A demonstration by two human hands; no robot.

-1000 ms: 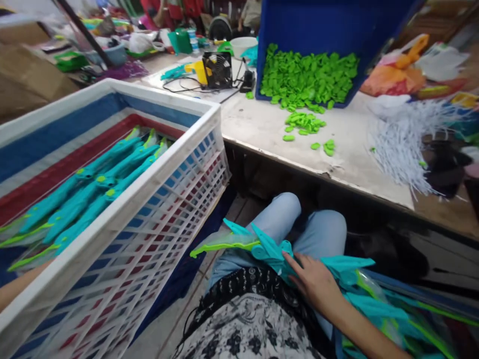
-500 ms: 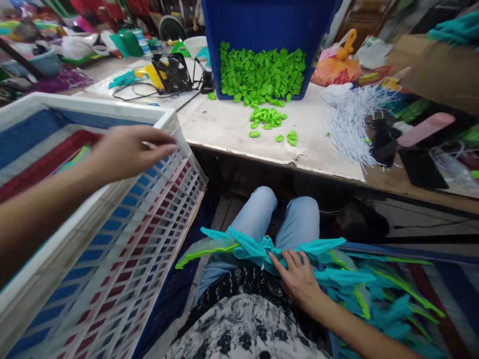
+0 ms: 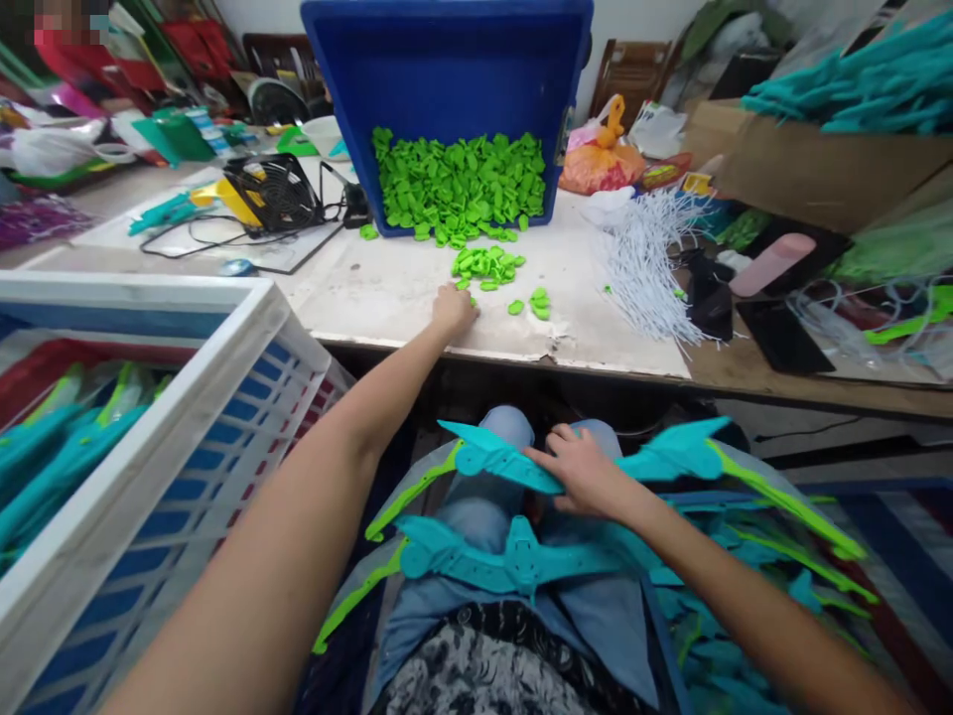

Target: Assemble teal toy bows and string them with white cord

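The table (image 3: 372, 298) is spreading out under the left hand (image 3: 454, 310) and well beyond it, the broadest thing here. The crate (image 3: 223, 348) is standing left of that hand and nearer the camera, while the bin (image 3: 447, 70) is facing it, open side forward, from farther back.

Down to the bows: the upper bow (image 3: 513, 467) is lying under the right hand (image 3: 585, 475), which is curling its fingers over the middle and gripping it. The lower bow (image 3: 523, 556) is resting across the lap (image 3: 476, 521), just on the near side of that hand. Both are looking like moulded plastic, so they're probably feeling light, stiff and a bit slick, and seesawing if taken by one end. The thick middle, right where the hand is sitting, is seeming the best hold; the thin green tips are looking likelier to be bending.

Smallest of all, green pieces (image 3: 487, 264) are lying in a little pile just beyond the left hand, strays to its right, many more filling the bin. That hand is bunching its fingers, half hidden; whether it's pinching a piece, nobody's telling from here. Each piece is looking hard, near weightless and apt to be skidding, so the rim is offering the surest pinch.
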